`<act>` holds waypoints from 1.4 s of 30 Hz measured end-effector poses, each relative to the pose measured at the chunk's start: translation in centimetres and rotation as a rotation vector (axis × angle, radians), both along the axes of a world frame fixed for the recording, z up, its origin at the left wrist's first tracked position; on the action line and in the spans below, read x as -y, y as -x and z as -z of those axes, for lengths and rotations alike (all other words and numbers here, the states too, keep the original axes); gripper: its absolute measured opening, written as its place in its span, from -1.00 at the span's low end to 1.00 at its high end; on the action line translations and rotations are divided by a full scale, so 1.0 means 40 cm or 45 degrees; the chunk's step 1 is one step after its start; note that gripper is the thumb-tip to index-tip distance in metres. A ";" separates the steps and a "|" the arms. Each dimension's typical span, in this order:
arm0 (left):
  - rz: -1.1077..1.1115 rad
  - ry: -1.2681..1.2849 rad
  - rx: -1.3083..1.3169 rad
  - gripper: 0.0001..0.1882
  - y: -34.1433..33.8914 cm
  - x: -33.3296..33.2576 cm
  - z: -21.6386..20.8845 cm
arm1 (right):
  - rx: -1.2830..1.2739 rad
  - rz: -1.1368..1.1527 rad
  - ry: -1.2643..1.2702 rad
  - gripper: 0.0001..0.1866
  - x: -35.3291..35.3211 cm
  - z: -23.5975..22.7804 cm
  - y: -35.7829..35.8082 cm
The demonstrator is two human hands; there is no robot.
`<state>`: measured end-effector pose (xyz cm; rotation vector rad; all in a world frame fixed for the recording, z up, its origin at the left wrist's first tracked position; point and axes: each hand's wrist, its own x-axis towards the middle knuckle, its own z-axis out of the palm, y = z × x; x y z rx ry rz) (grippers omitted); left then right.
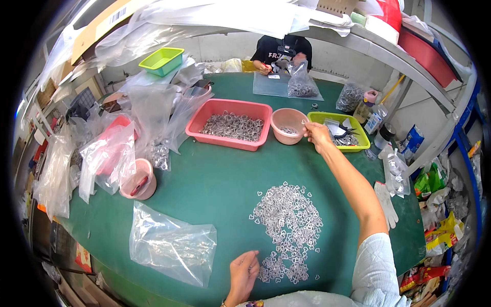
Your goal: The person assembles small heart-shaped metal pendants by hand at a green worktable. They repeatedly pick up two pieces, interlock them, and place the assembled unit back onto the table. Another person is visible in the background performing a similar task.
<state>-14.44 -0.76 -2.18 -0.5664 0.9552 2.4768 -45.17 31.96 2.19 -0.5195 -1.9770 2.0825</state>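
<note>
The green table (204, 179) bears silvery hearts (287, 215) beside the left hand (243, 273), a clear bag (173, 245) farther left, a pink bowl (280, 137) near the right hand (318, 135).

Shiny metal hearts (286, 217); glossy plastic bag (171, 245).

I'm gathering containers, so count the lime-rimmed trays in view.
2: one lime-rimmed tray is on the table beside the right hand; the second tray is at the back left, near clear plastic bags. Others may be hidden there.
</note>
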 end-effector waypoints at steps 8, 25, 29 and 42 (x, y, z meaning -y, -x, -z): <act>-0.005 -0.059 0.028 -0.84 0.011 0.006 0.023 | 0.011 0.055 0.071 -0.91 -0.014 0.018 0.170; 0.063 -0.351 0.151 -0.80 0.014 0.017 0.032 | 0.019 -0.001 0.129 -0.89 -0.048 0.060 0.216; 0.079 -0.366 0.139 -0.81 0.014 0.018 0.040 | -0.025 -0.060 0.129 -0.90 -0.060 0.051 0.192; 0.115 -0.487 0.209 -0.81 0.019 0.027 0.038 | 0.121 -0.410 0.065 -0.90 0.002 0.001 0.006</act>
